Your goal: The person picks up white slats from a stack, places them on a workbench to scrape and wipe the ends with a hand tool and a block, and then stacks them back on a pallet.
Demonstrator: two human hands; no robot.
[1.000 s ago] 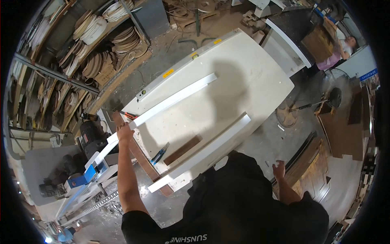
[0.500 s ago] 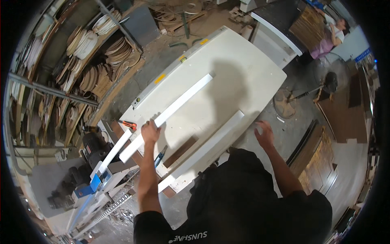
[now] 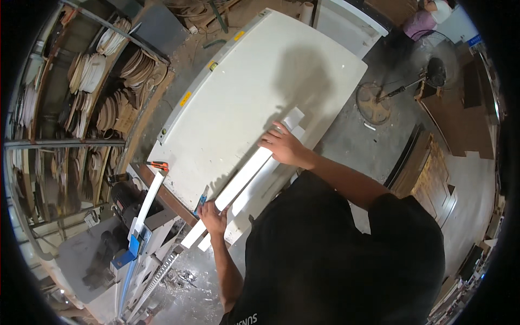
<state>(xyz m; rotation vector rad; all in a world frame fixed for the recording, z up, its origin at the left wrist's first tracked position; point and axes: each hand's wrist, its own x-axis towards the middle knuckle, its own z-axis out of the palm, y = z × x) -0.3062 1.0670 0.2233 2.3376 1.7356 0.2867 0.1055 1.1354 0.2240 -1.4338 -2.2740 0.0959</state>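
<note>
Two long white strips lie side by side along the near edge of a large white table [image 3: 244,92]. My left hand [image 3: 213,216] grips the near end of the upper white strip [image 3: 246,176], which sticks out past the table corner. My right hand [image 3: 283,145] presses down on the far part of the same strip. The second white strip [image 3: 259,187] rests just beside it, closer to me. A small blue-handled tool [image 3: 201,199] lies on the table by my left hand.
Left of the table stands a machine with a long white-and-blue rail [image 3: 142,216]. An orange tool [image 3: 157,166] sits at the table's corner. Shelves of curved wooden parts [image 3: 103,92] fill the left. A round metal stand [image 3: 374,103] is on the floor to the right.
The far strip has been brought across the table to lie beside the near one. My left hand moved to its near end and my right hand came onto its far part.
</note>
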